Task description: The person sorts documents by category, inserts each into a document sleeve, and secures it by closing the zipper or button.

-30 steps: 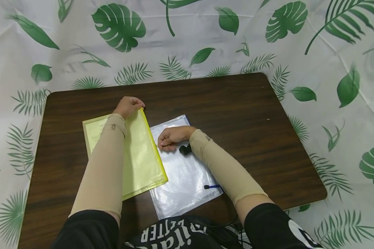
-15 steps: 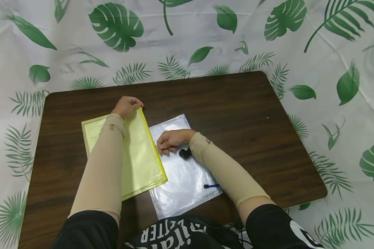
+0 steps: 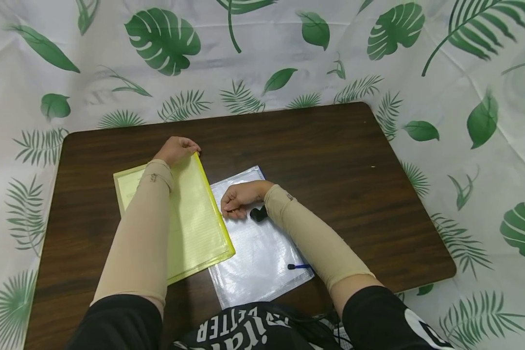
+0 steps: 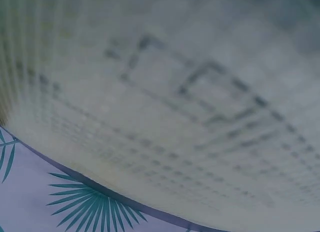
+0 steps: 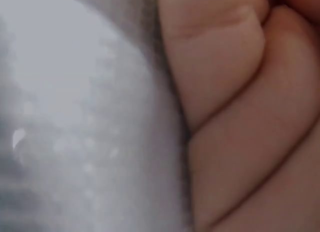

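My left hand (image 3: 177, 149) pinches the far right corner of a yellow translucent zipper pouch (image 3: 197, 218), at the end of its bright yellow zipper edge. Partway down that edge, my right hand (image 3: 240, 198) has its fingers curled, pinching the small zipper pull, which the fingers mostly hide. Under the pouch's right side lies a clear whitish zipper pouch (image 3: 258, 272); my right hand is over it. In the right wrist view, curled fingers (image 5: 240, 102) fill the right side beside the whitish pouch. Blurred printed lines on the yellow pouch (image 4: 175, 117) fill the left wrist view.
A blue zipper pull (image 3: 297, 266) with a black tip lies on the clear pouch near my right forearm. Both pouches rest on a dark wood-grain table (image 3: 323, 146). A white cloth with green leaf prints (image 3: 245, 48) surrounds the table.
My left hand keeps its place at the pouch's corner. The right hand has shifted only very slightly along the yellow edge, and the pouches lie as before.
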A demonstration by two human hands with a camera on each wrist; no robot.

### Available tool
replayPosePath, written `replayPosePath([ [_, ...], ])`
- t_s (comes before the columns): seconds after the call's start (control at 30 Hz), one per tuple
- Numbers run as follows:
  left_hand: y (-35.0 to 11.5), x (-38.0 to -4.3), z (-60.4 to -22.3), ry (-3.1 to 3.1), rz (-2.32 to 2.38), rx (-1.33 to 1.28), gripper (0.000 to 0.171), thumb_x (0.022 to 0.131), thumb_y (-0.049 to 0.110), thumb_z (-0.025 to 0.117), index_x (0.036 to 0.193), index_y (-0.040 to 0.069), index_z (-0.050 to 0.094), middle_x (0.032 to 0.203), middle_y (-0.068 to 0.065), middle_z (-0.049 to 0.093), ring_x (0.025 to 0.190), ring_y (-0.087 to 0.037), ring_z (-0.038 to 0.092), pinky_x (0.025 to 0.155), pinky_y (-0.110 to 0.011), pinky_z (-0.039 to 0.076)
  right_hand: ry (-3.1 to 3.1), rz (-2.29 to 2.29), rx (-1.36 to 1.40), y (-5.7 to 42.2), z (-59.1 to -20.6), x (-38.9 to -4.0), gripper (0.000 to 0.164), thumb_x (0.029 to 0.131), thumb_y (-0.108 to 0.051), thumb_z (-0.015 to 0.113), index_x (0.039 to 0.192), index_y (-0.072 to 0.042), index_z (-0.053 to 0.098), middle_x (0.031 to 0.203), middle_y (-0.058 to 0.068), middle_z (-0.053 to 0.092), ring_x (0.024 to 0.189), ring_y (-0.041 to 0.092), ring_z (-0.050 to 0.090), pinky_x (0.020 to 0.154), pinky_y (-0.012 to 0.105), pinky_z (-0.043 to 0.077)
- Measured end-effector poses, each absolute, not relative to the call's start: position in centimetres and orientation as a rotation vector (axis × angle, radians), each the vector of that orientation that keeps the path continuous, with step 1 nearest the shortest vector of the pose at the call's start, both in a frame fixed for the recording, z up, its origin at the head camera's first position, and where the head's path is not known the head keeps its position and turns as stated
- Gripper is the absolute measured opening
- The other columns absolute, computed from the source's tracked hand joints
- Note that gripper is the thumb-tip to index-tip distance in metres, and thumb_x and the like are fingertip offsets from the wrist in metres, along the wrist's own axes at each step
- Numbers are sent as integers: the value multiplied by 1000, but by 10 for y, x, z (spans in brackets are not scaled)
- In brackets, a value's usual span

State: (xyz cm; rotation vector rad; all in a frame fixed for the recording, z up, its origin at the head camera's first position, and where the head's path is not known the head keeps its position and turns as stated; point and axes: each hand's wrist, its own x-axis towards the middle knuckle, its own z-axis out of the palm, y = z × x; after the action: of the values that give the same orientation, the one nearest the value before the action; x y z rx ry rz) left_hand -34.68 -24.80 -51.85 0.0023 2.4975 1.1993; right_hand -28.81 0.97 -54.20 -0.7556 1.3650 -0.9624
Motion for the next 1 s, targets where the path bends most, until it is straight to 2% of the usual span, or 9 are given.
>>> replayPosePath([
  [0.27,-250,-348,-513,2498,1150,35,33,100,30,52,113,5,69,123,-16,63,99,-23,49,81,-30,37,1375,-954,-754,7,-545,-290,27,101,-3,43,90,10,63,63,6,61,49,12,57,48,23,46],
  [0.57,-252,-348,-510,2486,1162,89,31,101,25,50,109,0,67,108,-13,71,106,-25,56,88,-31,37,1370,-977,-725,7,-542,-289,26,101,-2,43,90,11,62,63,7,62,49,13,57,48,23,46],
  [0.73,-253,-349,-511,2439,1205,113,30,102,23,48,109,-1,66,103,-11,72,99,-22,57,85,-29,38,1373,-981,-712,6,-541,-288,26,101,-3,43,92,13,61,64,8,62,49,13,57,48,24,46],
  [1.0,-255,-346,-511,2440,1170,193,38,103,32,46,111,2,68,110,-14,69,92,-21,55,83,-32,38,1361,-985,-718,6,-544,-288,26,101,-1,41,92,13,61,64,7,62,49,13,58,48,23,47],
])
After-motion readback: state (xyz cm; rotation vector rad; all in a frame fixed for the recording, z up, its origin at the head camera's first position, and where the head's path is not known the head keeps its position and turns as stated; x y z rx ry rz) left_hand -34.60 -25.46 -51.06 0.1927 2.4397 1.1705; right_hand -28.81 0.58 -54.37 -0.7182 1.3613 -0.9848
